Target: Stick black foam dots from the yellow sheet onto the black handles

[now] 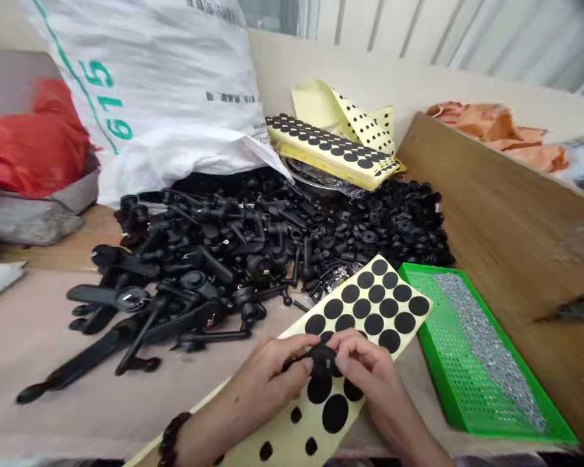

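A small round black plastic part (323, 360) sits between my two hands, just over a pale yellow sheet (289, 447) of black round stickers. My left hand (278, 370), with a dark beaded bracelet (172, 436) at the wrist, pinches the part from the left. From the other side, the thumb and fingertips of my right hand (367, 363) close on its edge. Whether a sticker is between my fingers cannot be made out. Large dots cover the sheet's upper part, with smaller ones lower down.
Beyond my hands lies a heap of black plastic handles and round parts (253, 240). A green tray (460, 408) of small metal pieces stands right, beside a brown board (496, 227). Behind are a white sack (175, 84), stacked sticker sheets (331, 155) and a red bag (34, 149).
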Demonstrator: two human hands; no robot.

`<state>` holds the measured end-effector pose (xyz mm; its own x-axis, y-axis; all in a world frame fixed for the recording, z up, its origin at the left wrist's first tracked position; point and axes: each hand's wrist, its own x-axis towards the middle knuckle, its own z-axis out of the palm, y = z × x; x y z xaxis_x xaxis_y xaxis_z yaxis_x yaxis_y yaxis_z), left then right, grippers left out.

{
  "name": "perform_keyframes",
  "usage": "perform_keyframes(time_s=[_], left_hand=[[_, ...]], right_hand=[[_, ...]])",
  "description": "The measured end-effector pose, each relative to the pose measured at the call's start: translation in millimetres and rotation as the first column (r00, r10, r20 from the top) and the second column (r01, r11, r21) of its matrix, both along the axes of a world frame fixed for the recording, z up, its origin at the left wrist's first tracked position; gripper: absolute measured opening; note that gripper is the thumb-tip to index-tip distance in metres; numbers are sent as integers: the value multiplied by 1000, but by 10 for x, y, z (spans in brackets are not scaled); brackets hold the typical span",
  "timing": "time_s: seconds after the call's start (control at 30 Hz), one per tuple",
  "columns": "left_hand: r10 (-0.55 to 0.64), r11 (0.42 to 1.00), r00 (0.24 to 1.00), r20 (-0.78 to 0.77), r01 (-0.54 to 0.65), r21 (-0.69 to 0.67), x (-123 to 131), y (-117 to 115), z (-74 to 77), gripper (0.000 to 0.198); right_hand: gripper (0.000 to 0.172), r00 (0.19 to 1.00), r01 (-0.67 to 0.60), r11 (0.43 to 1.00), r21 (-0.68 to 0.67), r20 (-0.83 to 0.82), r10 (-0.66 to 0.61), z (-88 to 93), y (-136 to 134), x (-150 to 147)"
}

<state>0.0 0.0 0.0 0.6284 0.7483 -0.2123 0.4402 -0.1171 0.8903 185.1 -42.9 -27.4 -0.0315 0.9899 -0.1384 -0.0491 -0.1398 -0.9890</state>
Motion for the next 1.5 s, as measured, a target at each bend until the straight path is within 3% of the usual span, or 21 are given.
perform_keyframes(time_s=[0.3,0.83,1.27,1.5], left_hand=[[30,1000,999,-29,-30,9,15,-5,-34,28],[23,976,998,-67,-8,216,42,-57,-36,21],[144,989,989,19,-144,-25,58,-49,-86,23],[222,959,970,101,-236,159,20,-115,-205,26]], right_hand=[[14,999,21,999,-32,-24,-22,24,-16,-7],[16,1000,16,1000,-25,-8,-17,38,-10,-5],[13,996,13,999,45,89,-17,8,-2,-52],[14,987,19,996,91,157,-33,27,-12,-86]])
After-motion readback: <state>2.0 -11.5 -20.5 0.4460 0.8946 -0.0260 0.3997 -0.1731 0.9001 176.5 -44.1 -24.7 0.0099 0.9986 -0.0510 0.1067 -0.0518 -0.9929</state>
